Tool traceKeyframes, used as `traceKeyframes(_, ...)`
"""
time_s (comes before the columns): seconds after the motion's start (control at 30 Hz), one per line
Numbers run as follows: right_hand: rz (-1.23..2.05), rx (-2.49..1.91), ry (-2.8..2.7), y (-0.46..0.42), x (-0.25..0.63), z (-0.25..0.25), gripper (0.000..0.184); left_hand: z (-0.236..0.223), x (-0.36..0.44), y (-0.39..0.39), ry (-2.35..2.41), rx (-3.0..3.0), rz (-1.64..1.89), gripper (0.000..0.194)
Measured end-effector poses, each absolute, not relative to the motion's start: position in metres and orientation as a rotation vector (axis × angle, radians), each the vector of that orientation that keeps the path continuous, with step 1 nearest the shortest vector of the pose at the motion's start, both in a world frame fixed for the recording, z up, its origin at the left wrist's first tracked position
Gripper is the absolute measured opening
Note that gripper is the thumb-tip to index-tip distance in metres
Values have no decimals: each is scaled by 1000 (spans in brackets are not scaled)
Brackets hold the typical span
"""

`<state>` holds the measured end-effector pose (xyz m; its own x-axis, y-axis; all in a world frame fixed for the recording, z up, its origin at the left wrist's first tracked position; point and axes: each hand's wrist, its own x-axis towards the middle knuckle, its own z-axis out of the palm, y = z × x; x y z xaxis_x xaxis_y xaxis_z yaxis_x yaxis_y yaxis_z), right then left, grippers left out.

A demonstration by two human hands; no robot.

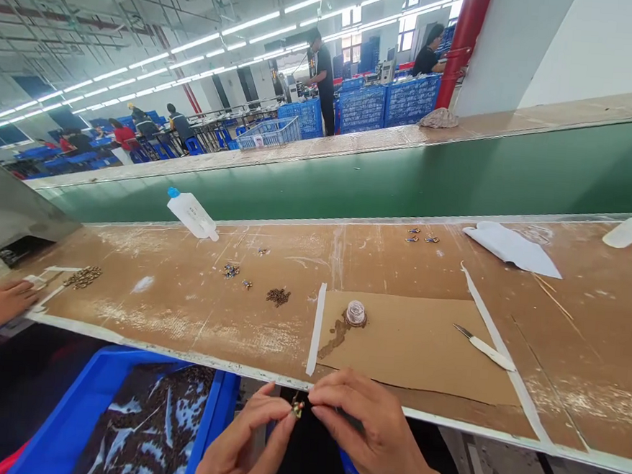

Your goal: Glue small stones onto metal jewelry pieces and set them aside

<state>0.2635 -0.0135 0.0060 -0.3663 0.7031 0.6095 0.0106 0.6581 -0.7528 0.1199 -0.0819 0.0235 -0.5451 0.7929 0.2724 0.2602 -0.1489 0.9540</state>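
My left hand (251, 438) pinches a small shiny metal piece (297, 407) with coloured spots between thumb and forefinger, just off the bench's front edge. Close to its right side is my right hand (362, 421), thumb and forefinger pinched together. Whatever those right fingertips hold is too small to make out. Beyond the hands, a cardboard sheet (411, 345) is taped to the bench. On it stand a small clear cup (355, 313), beside a dark wet stain, and a white-handled knife (484, 348).
Left on the bench lie a brown pile of tiny parts (278, 296), blue-and-gold pieces (231, 270) and a plastic bottle (192, 214). Right are white paper (513, 247) and thin sticks (554, 295). A blue bin (217, 411) sits below. Another person's hand (5, 305) is far left.
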Motion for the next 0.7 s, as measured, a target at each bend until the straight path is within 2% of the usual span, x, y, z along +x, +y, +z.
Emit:
traceKeyframes(0.07,838,-551,-1826,-13,265,4,14,27,116,-83,1662,1464,1700,6)
traceKeyframes(0.27,865,-512,-1820,-14,266,3,12,27,105,-84,1583,1775,1511,27)
traceKeyframes(0.7,804,-463,-1867,-11,269,2,13,33,107,-85,1596,1626,1400,14)
